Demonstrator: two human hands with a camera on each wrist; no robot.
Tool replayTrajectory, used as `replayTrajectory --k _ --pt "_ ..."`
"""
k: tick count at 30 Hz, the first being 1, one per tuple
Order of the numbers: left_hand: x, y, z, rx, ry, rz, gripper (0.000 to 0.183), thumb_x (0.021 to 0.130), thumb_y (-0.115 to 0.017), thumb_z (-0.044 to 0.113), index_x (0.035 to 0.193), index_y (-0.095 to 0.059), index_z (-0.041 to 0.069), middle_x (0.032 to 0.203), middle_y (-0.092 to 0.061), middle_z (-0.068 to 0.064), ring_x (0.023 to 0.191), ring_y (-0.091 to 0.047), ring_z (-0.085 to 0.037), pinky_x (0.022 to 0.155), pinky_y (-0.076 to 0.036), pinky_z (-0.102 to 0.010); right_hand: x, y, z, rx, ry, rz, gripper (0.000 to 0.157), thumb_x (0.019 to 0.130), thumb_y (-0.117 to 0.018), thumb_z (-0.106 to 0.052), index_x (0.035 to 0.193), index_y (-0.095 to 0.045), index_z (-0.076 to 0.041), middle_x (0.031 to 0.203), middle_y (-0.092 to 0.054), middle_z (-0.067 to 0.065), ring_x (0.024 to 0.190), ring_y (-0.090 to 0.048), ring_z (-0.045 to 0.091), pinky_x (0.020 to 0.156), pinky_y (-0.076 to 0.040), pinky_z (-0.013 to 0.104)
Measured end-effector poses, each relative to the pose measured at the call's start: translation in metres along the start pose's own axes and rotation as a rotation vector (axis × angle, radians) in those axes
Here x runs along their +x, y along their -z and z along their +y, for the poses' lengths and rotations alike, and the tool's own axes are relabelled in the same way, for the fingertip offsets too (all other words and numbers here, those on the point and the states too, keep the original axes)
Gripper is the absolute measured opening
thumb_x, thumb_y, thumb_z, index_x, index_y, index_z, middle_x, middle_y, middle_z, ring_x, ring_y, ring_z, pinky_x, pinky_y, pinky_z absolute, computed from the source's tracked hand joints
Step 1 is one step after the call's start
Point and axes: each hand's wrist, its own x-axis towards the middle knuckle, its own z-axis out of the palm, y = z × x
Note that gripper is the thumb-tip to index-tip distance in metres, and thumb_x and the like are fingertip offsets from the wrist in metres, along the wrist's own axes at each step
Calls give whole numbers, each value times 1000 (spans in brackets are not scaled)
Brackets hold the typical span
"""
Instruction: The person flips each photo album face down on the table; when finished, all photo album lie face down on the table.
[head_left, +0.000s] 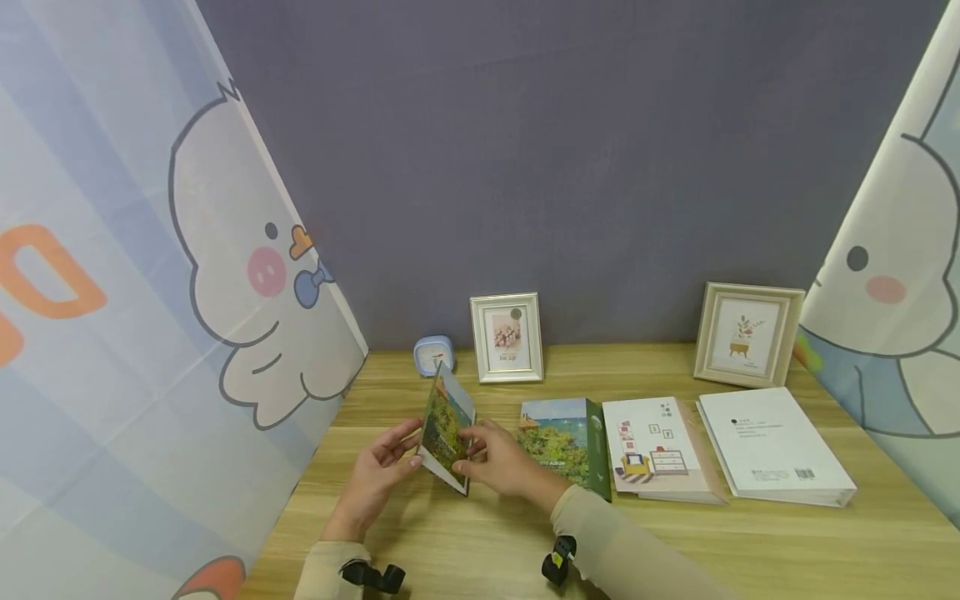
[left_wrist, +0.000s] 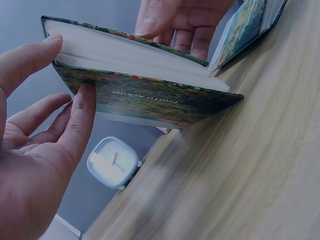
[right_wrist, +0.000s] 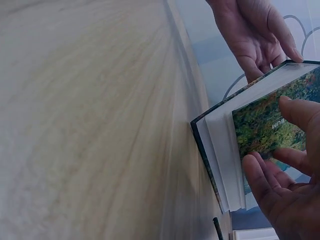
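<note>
A photo album [head_left: 446,427] with a painted seaside garden on its green-edged covers is held up on its edge, tilted, left of the table's middle. My left hand [head_left: 377,477] pinches its near left corner. In the left wrist view the left thumb sits on the page edges [left_wrist: 125,52] and a fingertip lies under the cover. From the other side, my right hand [head_left: 501,460] touches the opposite cover. The right wrist view has its fingertips and thumb spread on that cover's outside, with the white pages fanned slightly between the covers.
A matching album [head_left: 558,433] stands to the right, beside a white illustrated binder [head_left: 652,454] and a plain white binder [head_left: 772,442]. Behind are a blue alarm clock [head_left: 432,357], a white photo frame [head_left: 507,340] and a beige photo frame [head_left: 748,335]. A grey curtain backs the table.
</note>
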Motion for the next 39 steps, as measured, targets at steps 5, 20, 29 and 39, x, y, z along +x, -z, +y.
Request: replayTrajectory --k 5,20,29,39 --pt "2 -4 -1 -10 40 -11 61 100 -67 -4 155 -42 -7 155 -50 -10 135 -55 -23 104 -53 -32 1 1 -1 44 1 7 57 97 -79 -33 145 -59 -10 131 -58 4 111 -65 26 83 -59 25" --pt "8 -17 0 93 28 -23 56 101 -68 2 154 -49 1 157 -45 -22 137 -50 -39 101 -55 -35 -3 14 -9 24 -11 14 51 101 -73 -39 143 -61 -13 137 -62 4 106 -67 16 77 -60 29" --pt "12 -24 3 90 30 -38 57 101 -69 3 154 -48 2 158 -43 -22 134 -54 -31 102 -55 -36 0 23 -12 20 -12 43 51 102 -72 -36 145 -60 -11 139 -64 5 107 -65 20 79 -59 35" --pt "15 -26 1 88 21 -64 56 99 -71 3 152 -50 1 154 -47 -25 140 -45 -47 102 -55 -36 -1 30 -12 44 -9 68 52 102 -71 -39 145 -61 -11 139 -64 5 106 -66 20 78 -59 35"
